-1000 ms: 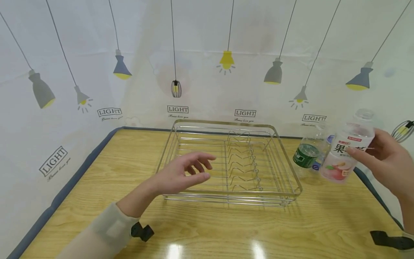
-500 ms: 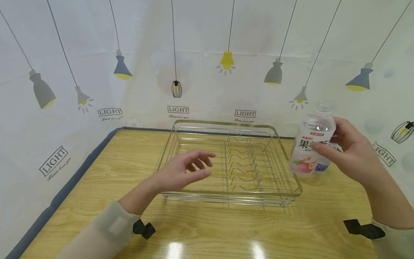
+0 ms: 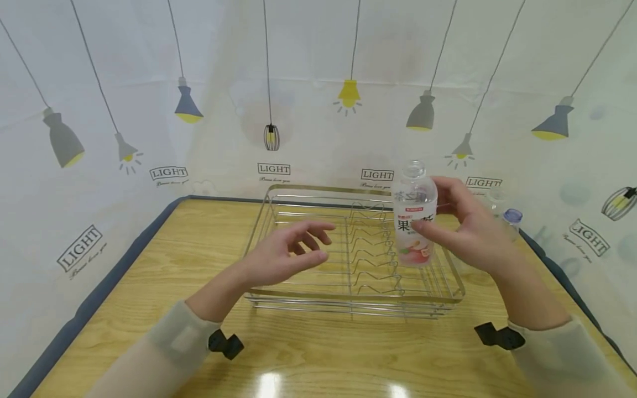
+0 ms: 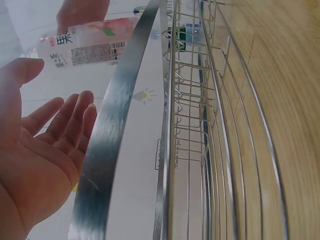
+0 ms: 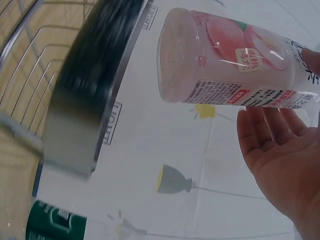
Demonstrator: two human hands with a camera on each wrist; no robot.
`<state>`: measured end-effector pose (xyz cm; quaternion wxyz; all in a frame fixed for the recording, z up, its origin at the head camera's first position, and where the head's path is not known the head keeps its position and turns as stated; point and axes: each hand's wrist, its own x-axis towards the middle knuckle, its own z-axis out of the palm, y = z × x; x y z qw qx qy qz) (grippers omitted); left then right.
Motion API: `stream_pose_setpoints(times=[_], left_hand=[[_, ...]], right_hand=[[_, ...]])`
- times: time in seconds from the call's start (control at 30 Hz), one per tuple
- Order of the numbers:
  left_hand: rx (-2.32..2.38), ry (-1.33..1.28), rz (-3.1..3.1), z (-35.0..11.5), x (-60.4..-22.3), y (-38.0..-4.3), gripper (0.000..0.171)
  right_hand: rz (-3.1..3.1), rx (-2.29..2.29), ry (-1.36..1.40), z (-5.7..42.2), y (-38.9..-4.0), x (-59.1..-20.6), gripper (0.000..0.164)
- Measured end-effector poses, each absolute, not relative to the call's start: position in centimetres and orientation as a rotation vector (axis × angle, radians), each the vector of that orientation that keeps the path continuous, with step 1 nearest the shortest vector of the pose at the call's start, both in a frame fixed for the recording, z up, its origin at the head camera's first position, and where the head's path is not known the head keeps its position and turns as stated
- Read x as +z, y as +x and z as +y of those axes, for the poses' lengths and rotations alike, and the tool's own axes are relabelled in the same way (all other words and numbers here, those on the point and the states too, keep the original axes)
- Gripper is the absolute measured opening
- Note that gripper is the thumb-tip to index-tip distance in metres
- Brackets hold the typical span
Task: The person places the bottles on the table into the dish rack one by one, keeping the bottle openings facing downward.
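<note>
My right hand [image 3: 470, 226] grips a clear plastic drink bottle [image 3: 414, 235] with a peach label and no cap. It is held nearly upright over the right part of a metal wire dish rack [image 3: 350, 297]. In the right wrist view the bottle's base [image 5: 172, 57] shows beside the rack's broad rim. My left hand [image 3: 286, 251] hovers over the rack's front left side, fingers loosely bent and nothing in them. The left wrist view has that palm [image 4: 45, 170] beside the rack's flat rim [image 4: 112, 125].
Behind my right hand stand more clear bottles, one with a purple-blue cap [image 3: 513, 215]. A green-labelled bottle [image 5: 55, 222] shows low in the right wrist view. The wooden table [image 3: 318, 354] meets a lamp-printed cloth backdrop [image 3: 308, 99] along a dark blue edge.
My right hand has carried the peach-label bottle leftward, from beside the other bottles to over the rack, and the bottle is now more upright. My left hand has barely moved.
</note>
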<state>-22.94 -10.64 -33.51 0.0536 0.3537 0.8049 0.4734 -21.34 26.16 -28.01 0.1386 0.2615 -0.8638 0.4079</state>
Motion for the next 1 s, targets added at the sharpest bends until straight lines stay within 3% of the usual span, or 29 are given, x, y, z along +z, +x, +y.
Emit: stream_pose_setpoints(times=[0.7, 1.0], left_hand=[[1.695, 0.978, 2.225, -9.3, -31.9, -23.9, 0.066], [1.719, 0.905, 2.176, -9.2, -32.0, -23.7, 0.068]], right_hand=[[-2.499, 1.125, 1.088, 20.7, -22.1, -29.1, 0.064], [-2.61, 0.895, 1.049, 20.0, -22.0, -29.6, 0.064]])
